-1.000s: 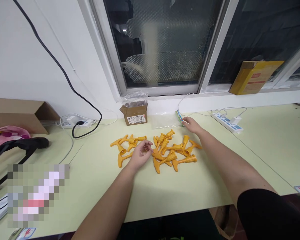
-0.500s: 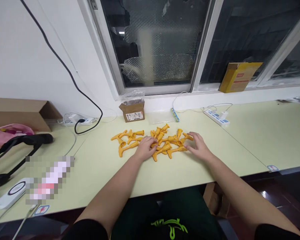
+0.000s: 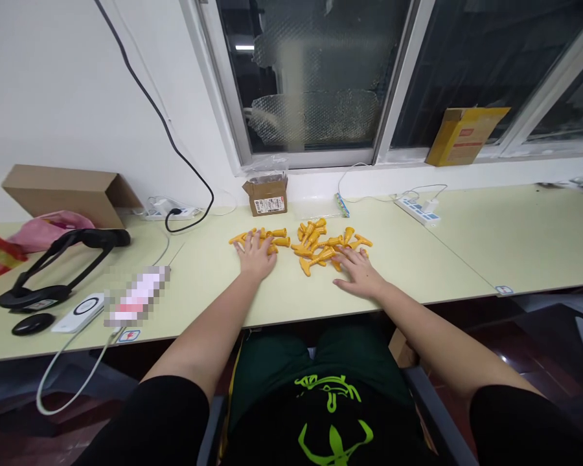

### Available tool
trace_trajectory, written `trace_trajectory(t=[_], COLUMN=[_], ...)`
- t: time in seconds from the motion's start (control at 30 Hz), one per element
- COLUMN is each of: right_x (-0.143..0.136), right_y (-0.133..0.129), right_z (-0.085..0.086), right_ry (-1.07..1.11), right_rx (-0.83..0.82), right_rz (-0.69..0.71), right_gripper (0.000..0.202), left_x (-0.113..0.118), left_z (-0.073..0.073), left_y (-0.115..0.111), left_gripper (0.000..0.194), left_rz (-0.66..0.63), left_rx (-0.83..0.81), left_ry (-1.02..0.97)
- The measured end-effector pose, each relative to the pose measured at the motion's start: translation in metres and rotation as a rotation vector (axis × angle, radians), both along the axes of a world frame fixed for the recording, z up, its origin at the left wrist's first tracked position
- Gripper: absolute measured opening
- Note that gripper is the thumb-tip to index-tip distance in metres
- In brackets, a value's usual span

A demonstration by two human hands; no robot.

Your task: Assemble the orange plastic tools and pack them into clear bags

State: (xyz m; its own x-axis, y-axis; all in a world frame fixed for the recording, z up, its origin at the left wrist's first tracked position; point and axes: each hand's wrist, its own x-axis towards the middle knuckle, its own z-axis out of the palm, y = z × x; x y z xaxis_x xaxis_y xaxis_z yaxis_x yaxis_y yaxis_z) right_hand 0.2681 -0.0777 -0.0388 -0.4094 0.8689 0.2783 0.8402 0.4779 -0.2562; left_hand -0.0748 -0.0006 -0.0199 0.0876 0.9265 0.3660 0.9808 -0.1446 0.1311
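Observation:
Several yellow plastic T-handled pieces with flared cup ends lie on the table in two loose groups. My left hand [image 3: 256,256] rests palm down over the near side of the left group [image 3: 282,242], fingers spread, hiding some of its pieces. At the right group [image 3: 315,241], which is larger, my right hand [image 3: 362,275] lies across the near right edge. Its fingers are stretched out over a few pieces and the thumb sticks out to the left. Neither hand grips a piece.
A small cardboard box [image 3: 268,197] and a clear plastic bag [image 3: 315,208] stand behind the pieces. Power strips [image 3: 418,211] sit along the wall. Left on the table [image 3: 204,259] are a black headset frame [image 3: 26,294], a mouse [image 3: 33,324] and a white charger [image 3: 80,312].
My left hand has moved left from the middle of the pile to the left group, its fingers spreading. My right hand has come over the right group's near edge. The view has tilted down.

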Motion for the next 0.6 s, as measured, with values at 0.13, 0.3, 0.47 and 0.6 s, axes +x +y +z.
trace_trajectory(t=[0.13, 0.3, 0.47, 0.6], right_x=[-0.016, -0.053, -0.079, -0.075], right_y=[0.001, 0.011, 0.032, 0.046], right_z=[0.008, 0.019, 0.021, 0.016], right_ry=[-0.012, -0.063, -0.091, -0.065], right_rx=[0.073, 0.166, 0.110, 0.024], right_rz=[-0.046, 0.012, 0.004, -0.039], right_gripper=[0.071, 0.071, 0.073, 0.072], left_x=[-0.037, -0.052, -0.048, -0.037], left_z=[0.009, 0.017, 0.008, -0.004], left_y=[0.008, 0.029, 0.049, 0.056], left_gripper=[0.063, 0.074, 0.073, 0.070], left_rz=[0.080, 0.120, 0.018, -0.087], left_rx=[-0.136, -0.234, -0.292, -0.217], left_ry=[-0.073, -0.148, -0.122, -0.157])
